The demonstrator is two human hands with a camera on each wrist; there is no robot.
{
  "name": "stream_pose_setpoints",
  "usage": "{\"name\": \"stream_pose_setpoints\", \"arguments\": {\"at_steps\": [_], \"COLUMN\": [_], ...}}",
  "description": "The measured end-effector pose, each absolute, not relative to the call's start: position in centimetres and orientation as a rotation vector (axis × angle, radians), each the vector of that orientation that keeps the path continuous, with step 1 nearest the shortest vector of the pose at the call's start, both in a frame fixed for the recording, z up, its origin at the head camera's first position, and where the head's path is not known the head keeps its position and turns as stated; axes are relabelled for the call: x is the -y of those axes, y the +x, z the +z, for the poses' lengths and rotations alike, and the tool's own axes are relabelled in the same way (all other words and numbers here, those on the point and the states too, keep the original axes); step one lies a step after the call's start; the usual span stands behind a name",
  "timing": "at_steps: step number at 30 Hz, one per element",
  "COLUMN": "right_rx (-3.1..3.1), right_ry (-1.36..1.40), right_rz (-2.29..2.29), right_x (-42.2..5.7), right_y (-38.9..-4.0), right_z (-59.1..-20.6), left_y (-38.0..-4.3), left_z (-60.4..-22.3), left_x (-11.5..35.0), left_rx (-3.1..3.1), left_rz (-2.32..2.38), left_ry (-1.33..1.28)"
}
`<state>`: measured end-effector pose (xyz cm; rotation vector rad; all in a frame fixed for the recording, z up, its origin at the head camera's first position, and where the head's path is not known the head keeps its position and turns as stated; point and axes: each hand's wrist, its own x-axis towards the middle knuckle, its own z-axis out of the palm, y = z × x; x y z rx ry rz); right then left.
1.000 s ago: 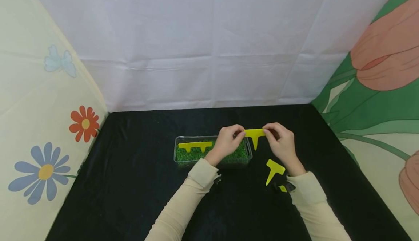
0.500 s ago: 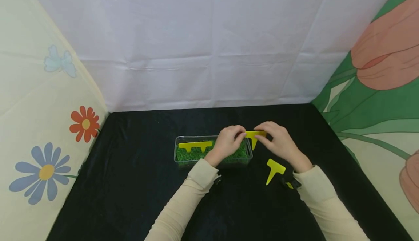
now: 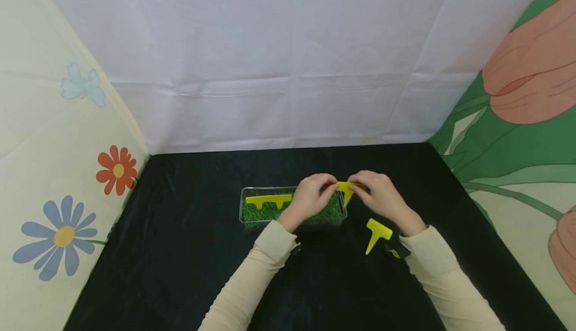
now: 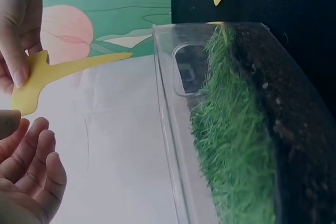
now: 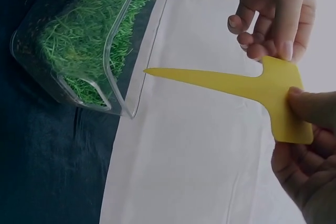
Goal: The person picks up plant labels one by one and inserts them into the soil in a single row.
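Note:
A T-shaped yellow plant label point(image 3: 344, 188) is held up beside the right end of a clear tub of green grass. My left hand point(image 3: 311, 196) pinches the left end of its head between thumb and fingertip. From the other side my right hand point(image 3: 382, 198) pinches the head; in the right wrist view its thumb lies across the label's face point(image 5: 283, 98). The pointed stem slants down in the head view, pointing toward the tub in both wrist views. Two more yellow labels point(image 3: 268, 199) stand side by side in the grass, at the left.
The clear tub point(image 3: 240, 206) stands on a black cloth point(image 3: 189, 251), its grass point(image 4: 236, 129) over dark soil. Another yellow label point(image 3: 378, 232) lies to its right, with a yellow piece point(image 3: 395, 254) partly hidden by my right wrist gear. A white sheet hangs behind.
My right hand has moved left along the label's head and now covers more of it. The label sits slightly lower and its stem slants more. My left hand has barely moved.

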<state>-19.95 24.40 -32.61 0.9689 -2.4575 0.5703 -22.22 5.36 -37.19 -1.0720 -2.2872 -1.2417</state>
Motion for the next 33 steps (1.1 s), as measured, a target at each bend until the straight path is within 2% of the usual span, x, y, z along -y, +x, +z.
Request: {"name": "stream_pose_setpoints", "arguments": {"at_steps": [14,25,33], "right_rx": [2.435,2.401,2.413], "right_ry": [0.963,0.994,0.990], "right_rz": [0.625,0.657,0.676], "right_x": [-23.7,-23.2,-23.1], "right_y": [-19.8,-20.0,-20.2], "right_z": [-32.4,-32.6,-32.9], "left_y": [-21.1,-20.2,-18.1], "left_z": [-37.2,-37.5,-35.5], "left_x": [-0.6,4.3,7.7], "left_rx": [2.167,2.066,2.054], "left_rz": [-1.451,-1.546,-1.470], "left_ry": [-0.961,-0.748,-0.600]}}
